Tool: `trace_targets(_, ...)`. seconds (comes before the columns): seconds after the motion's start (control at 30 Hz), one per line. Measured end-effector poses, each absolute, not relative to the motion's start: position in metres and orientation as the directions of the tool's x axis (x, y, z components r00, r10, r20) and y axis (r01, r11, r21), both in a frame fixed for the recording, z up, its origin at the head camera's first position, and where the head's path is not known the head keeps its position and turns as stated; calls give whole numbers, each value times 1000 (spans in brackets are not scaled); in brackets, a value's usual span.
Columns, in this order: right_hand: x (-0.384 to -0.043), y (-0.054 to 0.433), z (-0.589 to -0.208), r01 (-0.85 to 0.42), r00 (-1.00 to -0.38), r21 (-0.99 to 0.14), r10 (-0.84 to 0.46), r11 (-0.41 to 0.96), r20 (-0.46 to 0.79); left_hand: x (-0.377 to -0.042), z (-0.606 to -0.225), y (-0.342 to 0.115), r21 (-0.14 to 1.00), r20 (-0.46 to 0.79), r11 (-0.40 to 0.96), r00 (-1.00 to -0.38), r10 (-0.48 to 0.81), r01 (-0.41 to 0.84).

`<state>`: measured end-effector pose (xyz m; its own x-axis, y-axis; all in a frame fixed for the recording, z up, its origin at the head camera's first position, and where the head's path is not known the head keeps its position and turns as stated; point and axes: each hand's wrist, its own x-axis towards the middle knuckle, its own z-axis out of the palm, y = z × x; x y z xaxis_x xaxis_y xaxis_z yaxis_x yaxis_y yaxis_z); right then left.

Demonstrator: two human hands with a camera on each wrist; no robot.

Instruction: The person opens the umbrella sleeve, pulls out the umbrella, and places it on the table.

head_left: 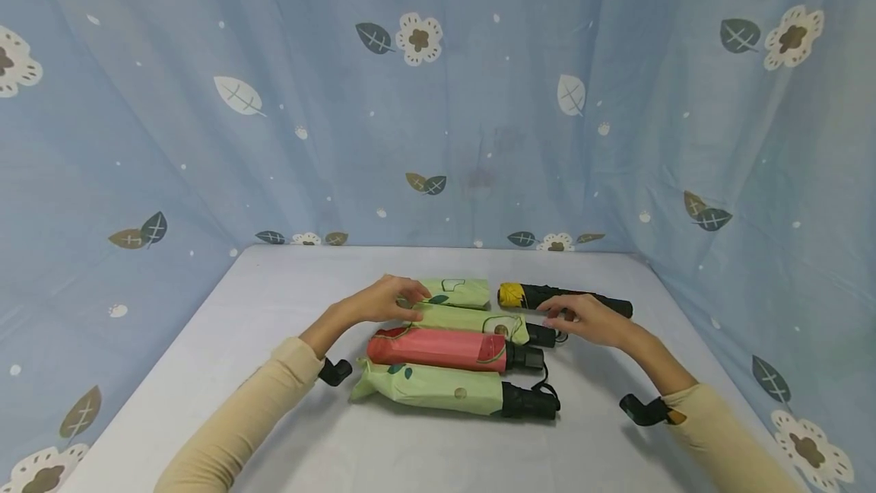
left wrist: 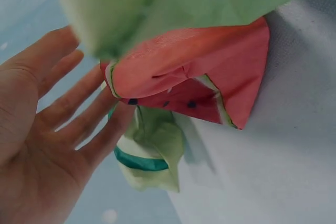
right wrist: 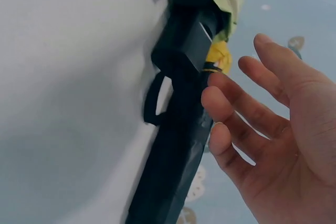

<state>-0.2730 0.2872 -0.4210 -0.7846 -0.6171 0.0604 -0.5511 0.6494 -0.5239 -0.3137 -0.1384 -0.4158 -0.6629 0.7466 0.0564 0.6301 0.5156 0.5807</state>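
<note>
Several folded umbrellas lie crosswise on the white table. My left hand (head_left: pixel 388 300) is over the left end of the second green umbrella (head_left: pixel 465 318), fingers loosely spread. In the left wrist view its fingertips are close to the watermelon-red umbrella (left wrist: pixel 184 82); whether they touch anything I cannot tell. Thumb and fingers apart, my right hand (head_left: pixel 585 318) hovers by that green umbrella's black handle (head_left: pixel 541 335) and the black umbrella with a yellow end (head_left: pixel 609 303). Nothing sits in its grasp. Another green umbrella (head_left: pixel 465 293) lies behind, its left part hidden by my left hand.
Nearest the front edge lies a green umbrella (head_left: pixel 438 389) with a black handle and wrist loop. The red umbrella lies just behind it. A blue curtain (head_left: pixel 479 120) with flowers and leaves surrounds the white tabletop (head_left: pixel 287 272) at the back and sides.
</note>
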Motion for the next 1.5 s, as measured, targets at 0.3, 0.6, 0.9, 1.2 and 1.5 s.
trace_targets(0.3, -272, 281, -430, -578, -760, -518, -647, 630, 60, -315, -415, -128, 543, 38, 515, -632, 774, 663)
trace_targets(0.6, -273, 276, -431, -574, -755, -522, -655, 631, 38, -316, -414, -121, 459, 8, 525, -595, 804, 717)
trace_targets(0.9, -274, 278, -431, -600, -746, -435, -666, 671, 2, -320, -419, -118, 428, -13, 568, -624, 782, 703)
trace_targets(1.2, -273, 276, -434, -606, -754, -398, -657, 689, 10, -317, -420, -115, 384, -65, 625, -655, 753, 680)
trace_targets(1.5, -272, 273, -440, -608, -770, -318, -637, 727, 16, -314, -415, -113, 367, -94, 626, -642, 761, 688)
